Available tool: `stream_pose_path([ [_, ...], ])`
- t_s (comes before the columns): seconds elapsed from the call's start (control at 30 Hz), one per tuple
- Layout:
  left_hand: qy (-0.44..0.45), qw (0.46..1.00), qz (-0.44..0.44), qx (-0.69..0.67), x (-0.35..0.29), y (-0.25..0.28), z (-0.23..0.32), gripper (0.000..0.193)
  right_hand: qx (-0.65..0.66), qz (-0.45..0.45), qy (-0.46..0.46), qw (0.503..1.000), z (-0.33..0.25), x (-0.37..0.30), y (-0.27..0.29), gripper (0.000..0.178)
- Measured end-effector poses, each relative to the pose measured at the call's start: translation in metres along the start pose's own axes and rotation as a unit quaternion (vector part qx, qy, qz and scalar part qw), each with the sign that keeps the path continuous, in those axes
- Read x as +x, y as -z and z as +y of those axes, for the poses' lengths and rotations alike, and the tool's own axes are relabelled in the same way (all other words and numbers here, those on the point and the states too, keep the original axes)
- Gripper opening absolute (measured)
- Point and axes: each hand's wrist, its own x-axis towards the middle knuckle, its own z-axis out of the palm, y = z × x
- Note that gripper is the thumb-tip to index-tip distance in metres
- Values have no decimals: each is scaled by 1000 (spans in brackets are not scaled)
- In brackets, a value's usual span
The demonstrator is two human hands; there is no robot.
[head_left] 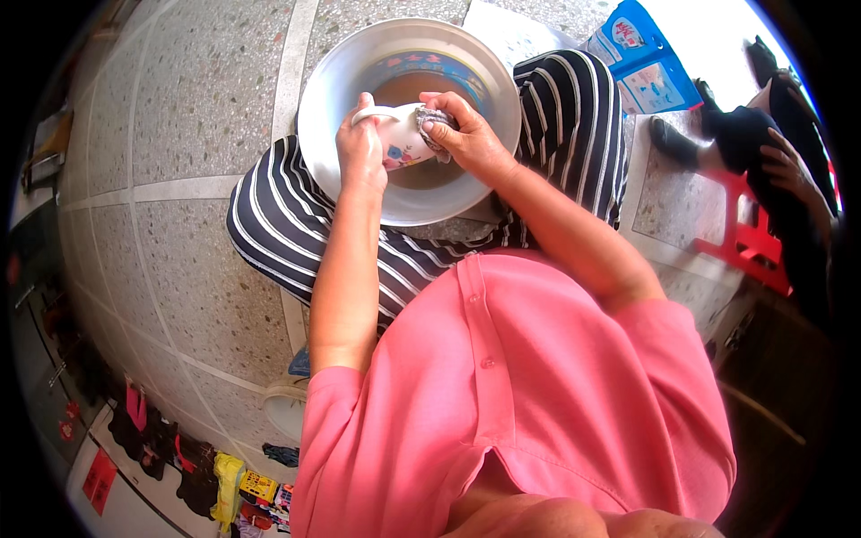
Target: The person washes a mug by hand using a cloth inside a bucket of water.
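Over a large white basin (327, 90) of brownish water, I hold a white mug (404, 143) with a floral print. My left hand (360, 148) is closed around the mug on its handle side, and the mug lies tilted on its side. Bunched in my right hand (471, 139) is a grey cloth (436, 131), pinched by the fingers and pressed against the mug's other end. The basin stands between my knees, with coloured pictures on its inner bottom showing through the water.
At the upper right stands a blue pouch (641, 63). Another person in dark clothes sits on a red plastic stool (749, 229) at the right. A white bucket (285, 408) is beside me at the lower left. Speckled tile floor (188, 260) spreads to the left.
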Motion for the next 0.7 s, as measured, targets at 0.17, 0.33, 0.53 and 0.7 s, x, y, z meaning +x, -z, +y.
stream_pose_path([
  [0.17,-71,997,-22,0,-8,-5,0,35,150,-10,-130,980,-12,1,-1,18],
  [0.33,-92,995,-24,-16,-15,-14,2,34,220,33,-178,958,-7,5,0,18],
  [0.53,-141,988,-59,-12,-20,-13,3,28,277,88,-261,921,-10,10,0,17],
  [0.7,-131,991,-6,-21,-19,-16,5,30,274,77,-314,906,-6,7,2,19],
])
